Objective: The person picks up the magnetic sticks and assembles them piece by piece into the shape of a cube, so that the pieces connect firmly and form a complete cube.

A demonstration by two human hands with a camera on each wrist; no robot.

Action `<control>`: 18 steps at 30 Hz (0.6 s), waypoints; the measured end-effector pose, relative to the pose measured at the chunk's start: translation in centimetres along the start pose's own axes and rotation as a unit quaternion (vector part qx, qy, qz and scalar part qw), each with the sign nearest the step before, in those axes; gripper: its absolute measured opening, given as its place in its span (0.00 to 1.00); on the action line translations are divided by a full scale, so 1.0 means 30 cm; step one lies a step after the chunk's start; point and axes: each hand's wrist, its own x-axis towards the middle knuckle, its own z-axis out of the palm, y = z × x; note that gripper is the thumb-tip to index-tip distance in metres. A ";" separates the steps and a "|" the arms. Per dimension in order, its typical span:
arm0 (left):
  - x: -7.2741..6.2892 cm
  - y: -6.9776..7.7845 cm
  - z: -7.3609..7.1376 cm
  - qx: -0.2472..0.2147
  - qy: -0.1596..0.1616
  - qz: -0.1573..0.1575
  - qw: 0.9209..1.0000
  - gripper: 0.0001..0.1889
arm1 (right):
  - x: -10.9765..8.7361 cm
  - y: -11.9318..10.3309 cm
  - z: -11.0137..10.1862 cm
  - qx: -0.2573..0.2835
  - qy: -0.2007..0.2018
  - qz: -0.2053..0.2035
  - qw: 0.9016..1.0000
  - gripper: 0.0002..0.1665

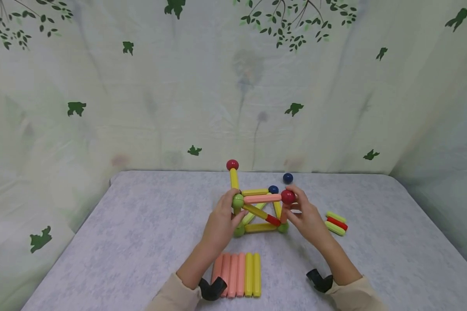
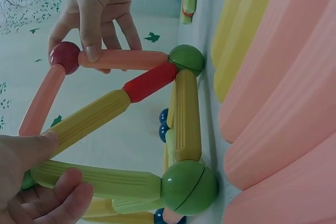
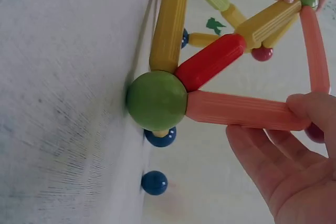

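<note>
A framework of ribbed sticks and balls stands on the table. At its upper left corner, my left hand (image 1: 219,222) grips it by the green ball (image 1: 238,201), fingers curled round a light green stick (image 2: 107,179). My right hand (image 1: 310,219) pinches the upright pink stick (image 3: 241,109) just under a red ball (image 1: 288,197). Between those corners runs another pink stick (image 1: 262,198). A yellow-and-red diagonal (image 2: 92,121) slopes down to the lower right green ball (image 3: 157,100). Behind, a yellow stick (image 1: 234,178) rises to a second red ball (image 1: 232,164).
Nearer me on the table (image 1: 140,259) lies a row of pink sticks (image 1: 233,274) and yellow sticks (image 1: 253,274). Short green and red pieces (image 1: 336,223) sit at the right. One loose blue ball (image 1: 288,178) rests near the far edge, before a leaf-printed curtain (image 1: 179,86).
</note>
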 end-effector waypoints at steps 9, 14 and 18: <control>0.029 -0.053 -0.019 -0.016 0.019 0.002 1.000 0.32 | -0.015 -0.030 0.047 0.003 0.026 -0.023 0.999 0.38; 0.062 -0.101 -0.028 -0.038 0.011 -0.004 0.999 0.35 | -0.019 -0.064 0.098 0.003 0.043 -0.046 0.998 0.37; 0.090 -0.133 -0.030 -0.064 0.005 -0.005 0.998 0.36 | -0.016 -0.091 0.139 0.018 0.049 -0.045 0.998 0.37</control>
